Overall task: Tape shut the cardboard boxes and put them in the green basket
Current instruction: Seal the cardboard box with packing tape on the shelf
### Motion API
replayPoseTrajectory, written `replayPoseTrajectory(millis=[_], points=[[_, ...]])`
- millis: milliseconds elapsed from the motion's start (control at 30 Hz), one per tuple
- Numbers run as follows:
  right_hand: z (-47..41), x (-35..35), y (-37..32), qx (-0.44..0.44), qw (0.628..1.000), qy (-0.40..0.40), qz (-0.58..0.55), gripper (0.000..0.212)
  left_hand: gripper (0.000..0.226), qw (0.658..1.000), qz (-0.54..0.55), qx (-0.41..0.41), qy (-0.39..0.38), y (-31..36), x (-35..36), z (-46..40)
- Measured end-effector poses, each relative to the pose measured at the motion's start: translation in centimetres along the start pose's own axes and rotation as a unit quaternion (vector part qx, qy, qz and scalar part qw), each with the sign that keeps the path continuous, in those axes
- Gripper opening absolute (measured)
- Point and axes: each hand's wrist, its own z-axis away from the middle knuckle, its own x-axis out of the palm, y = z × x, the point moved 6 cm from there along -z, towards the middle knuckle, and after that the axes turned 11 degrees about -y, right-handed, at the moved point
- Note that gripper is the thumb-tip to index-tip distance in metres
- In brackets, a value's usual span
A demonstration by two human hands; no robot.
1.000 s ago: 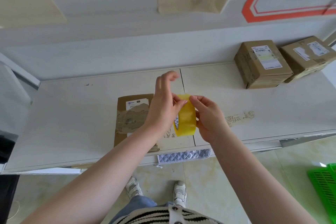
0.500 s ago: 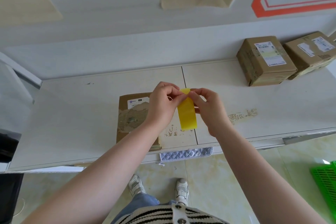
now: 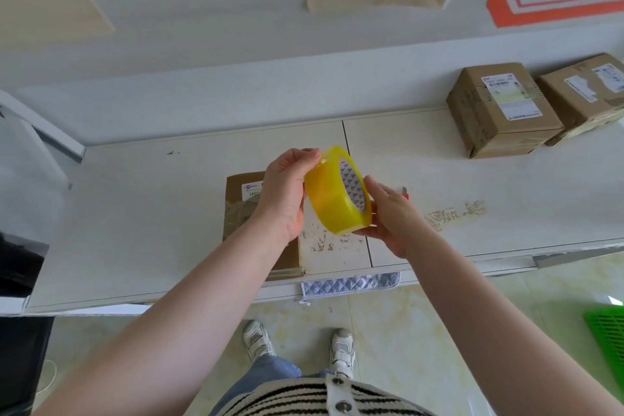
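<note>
Cardboard boxes are waiting on a white table as a person is holding a yellow roll of clear packing tape above its near edge. The left hand is curling around the roll's left rim; the right hand is cupping its lower right side. A flat brown cardboard box is lying just below and left, nearer the left hand. Two taped boxes are sitting far right; a green plastic basket is standing on the floor, near right.
</note>
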Motion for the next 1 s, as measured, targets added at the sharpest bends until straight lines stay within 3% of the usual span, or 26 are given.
replayPoseTrajectory(millis=[133, 233, 300, 367, 400, 500, 567, 633, 700, 733, 800, 900, 1000], points=[[-0.3, -1.2, -0.1, -0.068, 0.997, 0.017, -0.021, 0.027, 0.012, 1.000, 0.018, -0.022, 0.004, 0.5, -0.6, -1.0], [-0.6, -2.3, -0.1, -0.085, 0.996, 0.012, -0.027, 0.021, 0.055, 0.993, 0.066, -0.099, -0.019, 0.0, -1.1, -1.9], [-0.8, -3.0, -0.1, -0.087, 0.996, 0.027, -0.027, 0.017, 0.054, 0.988, -0.135, -0.071, -0.005, 0.2, -1.9, -2.5], [-1.1, -3.9, 0.4, -0.073, 0.995, 0.062, -0.003, 0.015, 0.035, 0.925, -0.374, 0.037, 0.065, 1.5, -2.6, -2.7], [-1.4, -4.3, 0.9, -0.058, 0.995, 0.084, 0.014, 0.016, 0.028, 0.904, -0.413, 0.065, 0.085, 1.8, -3.2, -2.6], [-2.4, -5.7, 2.9, -0.007, 0.985, 0.168, 0.036, 0.024, 0.023, 0.896, -0.426, 0.054, 0.114, 1.1, -6.3, -2.1], [-3.2, -6.4, 4.0, 0.013, 0.976, 0.214, 0.044, 0.029, 0.031, 0.852, -0.493, 0.029, 0.172, 0.3, -9.1, -0.9], [-3.7, -6.6, 4.6, 0.031, 0.967, 0.243, 0.067, 0.034, 0.053, 0.811, -0.537, -0.014, 0.232, -0.5, -11.9, 0.7], [-3.9, -6.4, 4.3, 0.064, 0.943, 0.259, 0.198, 0.042, 0.081, 0.815, -0.523, -0.081, 0.235, -1.9, -14.1, 1.6], [-3.8, -5.9, 3.6, 0.076, 0.913, 0.268, 0.297, 0.047, 0.092, 0.829, -0.502, -0.114, 0.220, -2.7, -14.9, 1.6], [-3.2, -2.8, 1.4, 0.000, 0.873, 0.274, 0.402, 0.053, 0.103, 0.852, -0.462, -0.163, 0.185, -4.1, -15.6, 1.5], [-2.3, 4.7, 0.3, -0.125, 0.897, 0.180, 0.383, 0.051, 0.079, 0.882, -0.399, -0.184, 0.168, -5.6, -15.9, 1.2], [-3.2, 10.5, 3.2, -0.039, 0.908, 0.068, 0.411, 0.042, 0.059, 0.885, -0.400, -0.167, 0.167, -6.0, -16.0, 1.1]])
